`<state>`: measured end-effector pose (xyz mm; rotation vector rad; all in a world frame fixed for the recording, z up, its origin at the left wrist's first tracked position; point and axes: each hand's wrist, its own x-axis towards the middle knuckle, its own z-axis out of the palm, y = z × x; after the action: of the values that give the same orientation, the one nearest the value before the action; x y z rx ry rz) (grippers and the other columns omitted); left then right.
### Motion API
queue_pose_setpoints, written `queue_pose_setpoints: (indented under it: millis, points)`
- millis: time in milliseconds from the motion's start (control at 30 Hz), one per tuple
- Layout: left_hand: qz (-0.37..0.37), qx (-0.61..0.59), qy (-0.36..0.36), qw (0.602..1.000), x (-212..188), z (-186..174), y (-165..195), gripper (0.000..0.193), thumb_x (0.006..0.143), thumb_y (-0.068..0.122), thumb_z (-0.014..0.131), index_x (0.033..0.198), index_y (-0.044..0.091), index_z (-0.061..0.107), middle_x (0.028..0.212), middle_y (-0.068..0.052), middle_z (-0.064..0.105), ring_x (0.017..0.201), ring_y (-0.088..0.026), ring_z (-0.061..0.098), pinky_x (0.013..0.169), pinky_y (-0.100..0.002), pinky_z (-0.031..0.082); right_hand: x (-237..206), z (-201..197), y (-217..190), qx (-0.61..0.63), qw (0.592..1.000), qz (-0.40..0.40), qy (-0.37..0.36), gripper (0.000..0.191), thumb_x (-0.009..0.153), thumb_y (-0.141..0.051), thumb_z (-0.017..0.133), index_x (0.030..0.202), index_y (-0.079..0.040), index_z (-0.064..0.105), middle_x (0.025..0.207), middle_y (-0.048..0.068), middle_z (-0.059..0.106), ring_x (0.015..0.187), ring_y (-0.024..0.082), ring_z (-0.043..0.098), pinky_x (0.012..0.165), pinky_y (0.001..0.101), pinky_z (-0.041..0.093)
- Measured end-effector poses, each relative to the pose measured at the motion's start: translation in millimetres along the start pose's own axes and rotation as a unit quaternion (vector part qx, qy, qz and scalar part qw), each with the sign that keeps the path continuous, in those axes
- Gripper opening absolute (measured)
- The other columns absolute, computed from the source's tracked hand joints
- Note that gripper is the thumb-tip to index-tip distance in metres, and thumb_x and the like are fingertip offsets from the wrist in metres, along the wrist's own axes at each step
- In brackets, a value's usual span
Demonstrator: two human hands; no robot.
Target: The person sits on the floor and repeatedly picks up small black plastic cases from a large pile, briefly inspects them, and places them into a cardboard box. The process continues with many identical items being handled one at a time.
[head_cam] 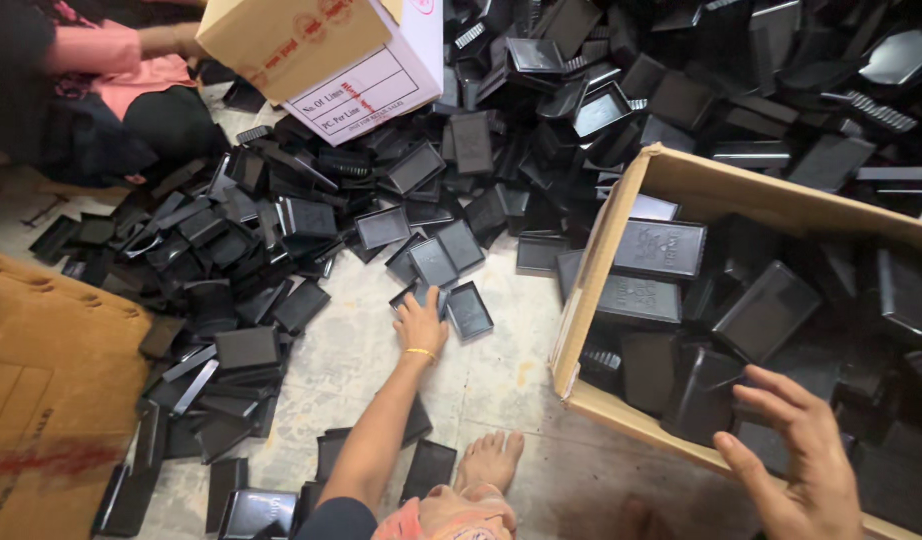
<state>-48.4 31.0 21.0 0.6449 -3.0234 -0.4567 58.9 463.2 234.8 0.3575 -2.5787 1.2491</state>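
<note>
Reaching out over the tiled floor (pixel 481 370), left hand (pixel 420 325) lies flat with fingers pressed together on a small black plastic tray (pixel 418 296) at the near edge of the big tray heap (pixel 281 250); another open tray (pixel 469 310) sits just beside it on the right. Left of that, a brown cardboard sheet (pixel 41 380) covers the floor's left edge; a second person in a pink sleeve (pixel 91 50) sits at the far left corner by a tilted printed carton (pixel 341 60). Bare foot (pixel 491 460) rests on the floor near the bottom. Right hand (pixel 796 450) hovers with fingers spread, holding nothing, over the open cardboard box (pixel 601 260) packed with more trays, near a dark one (pixel 701 395). Trays look light, rigid, thin-walled, glossy and likely slippery; best pinched across a rim edge or short sides, not the flat base
</note>
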Motion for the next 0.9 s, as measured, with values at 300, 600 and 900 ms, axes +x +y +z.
queue_pose_setpoints:
  millis: [300, 600, 900]
  points:
    - [0.071, -0.22, -0.106, 0.967, -3.8, -0.8, -60.5, 0.086, 0.062, 0.021, 0.084, 0.136, 0.019, 0.041, 0.124, -0.023, 0.057, 0.111, -0.043, 0.062, 0.095, -0.047, 0.052, -5.9, -0.5, 0.6, 0.039, 0.999, 0.001, -0.001, 0.046, 0.078, -0.006, 0.074, 0.121, 0.001, 0.064, 0.14, 0.017, 0.058, 0.133, 0.025, 0.057, 0.113, 0.0379, 0.047]
    - [0.279, -0.668, -0.076, 0.686, -54.7, -68.2, 32.8, 0.09, 0.069, 0.025, 0.092, 0.141, 0.011, 0.039, 0.137, -0.012, 0.043, 0.128, -0.025, 0.046, 0.112, -0.038, 0.04, -4.5, -0.4, 2.9, 0.261, 0.954, 0.133, -0.067, 0.051, 0.091, -0.012, 0.062, 0.14, 0.0, 0.054, 0.145, 0.024, 0.058, 0.136, 0.03, 0.057, 0.112, 0.0452, 0.044]
    - [0.58, -0.495, -0.285, 0.581, -141.6, -163.5, 166.4, 0.085, 0.081, 0.034, 0.089, 0.147, 0.012, 0.04, 0.13, -0.009, 0.058, 0.118, -0.024, 0.063, 0.112, -0.028, 0.051, -15.1, 15.7, 16.9, 0.532, 0.808, 0.231, -0.103, 0.076, 0.089, -0.019, 0.054, 0.16, -0.005, 0.03, 0.153, 0.029, 0.044, 0.138, 0.038, 0.047, 0.113, 0.0533, 0.034]
